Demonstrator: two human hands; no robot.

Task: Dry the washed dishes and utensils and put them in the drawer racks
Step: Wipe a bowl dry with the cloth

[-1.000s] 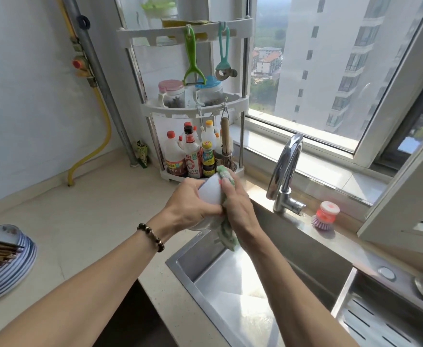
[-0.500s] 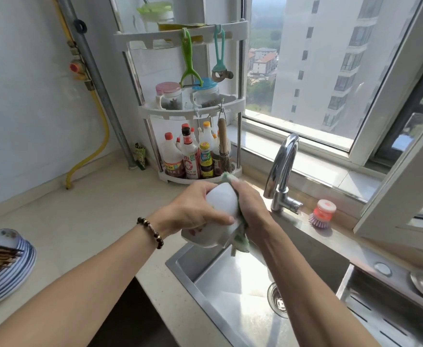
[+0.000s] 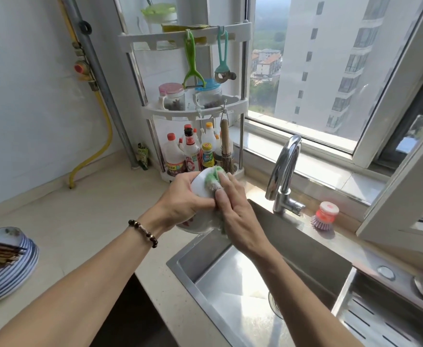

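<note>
Nearest the camera, two bare forearms were extended from the lower edge of the view toward the stainless-steel sink (image 3: 205, 266). A dark beaded bracelet (image 3: 143, 232) was worn on the left wrist.

At the left edge, a stack of blue-rimmed plates (image 3: 27, 259) was set on the beige countertop (image 3: 80, 221), with dark chopsticks (image 3: 0, 250) laid across the top plate.

Above the near left corner of the sink, a white bowl (image 3: 200, 186) was held tilted on its side, its red-patterned outer wall turned downward. The bowl was gripped by the left hand (image 3: 183, 201), with the fingers curled over the bowl's outer surface. A green-and-white cloth (image 3: 213, 180) was pressed against the bowl by the right hand (image 3: 233, 209); its fingers were laid nearly straight over the cloth, and the cloth's lower end was seen hanging below the palm.

Behind the sink, a chrome faucet (image 3: 284, 171) was mounted on the ledge, and a red-and-purple dish brush (image 3: 324, 215) was stood just to its right.

Farther back, a white three-tier corner rack (image 3: 240, 106) was placed against the wall. Sauce bottles (image 3: 188, 156) and a bamboo brush (image 3: 226, 151) were kept on the bottom tier, two lidded jars (image 3: 173, 96) on the middle tier, and a green peeler (image 3: 193, 63) and a teal peeler (image 3: 223, 58) were hung from the top tier. A yellow gas hose (image 3: 105, 136) was run down the wall at the left.
</note>
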